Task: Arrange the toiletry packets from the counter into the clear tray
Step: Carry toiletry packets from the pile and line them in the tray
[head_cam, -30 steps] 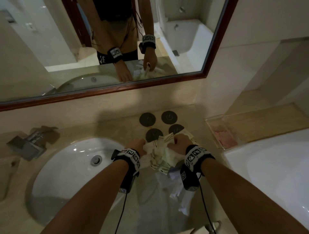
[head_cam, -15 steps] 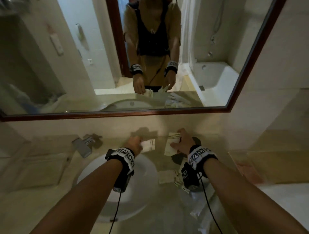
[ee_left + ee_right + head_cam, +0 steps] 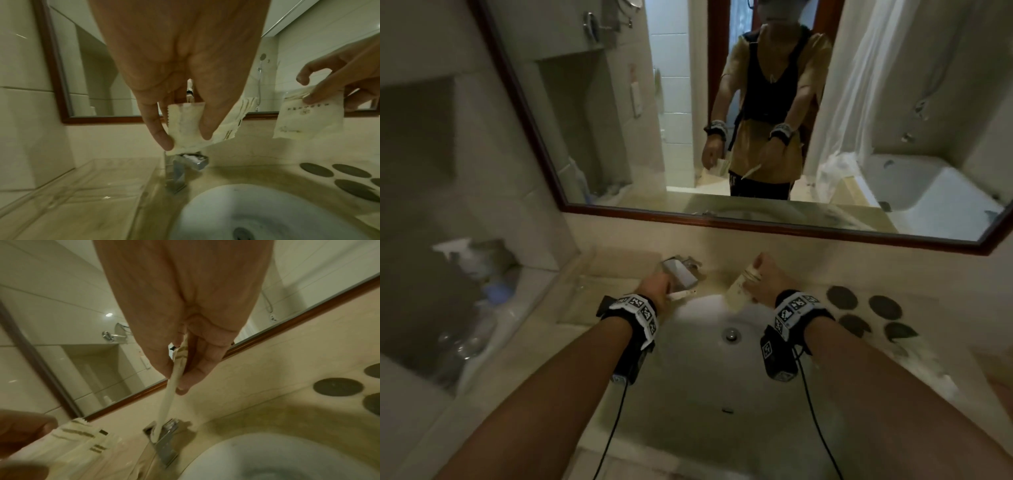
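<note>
My left hand [image 3: 654, 286] pinches a small stack of cream toiletry packets [image 3: 191, 126] between thumb and fingers, held in the air beside the faucet [image 3: 680, 274]. My right hand [image 3: 763, 277] grips another bundle of cream packets [image 3: 739, 291] above the back rim of the sink; in the right wrist view they [image 3: 174, 386] hang edge-on from the fingers. The clear tray [image 3: 68, 191] lies on the counter left of the faucet, below and left of my left hand; it looks bare inside.
A white sink [image 3: 722, 359] lies below both hands with a square chrome faucet behind it. Several dark round coasters [image 3: 866, 311] sit on the counter to the right. A framed mirror [image 3: 722, 219] runs along the wall. Bottles [image 3: 469, 270] stand at far left.
Both hands have lifted packets from the pile on the right counter and carried them left, over the sink. My view has swung left with them.
</note>
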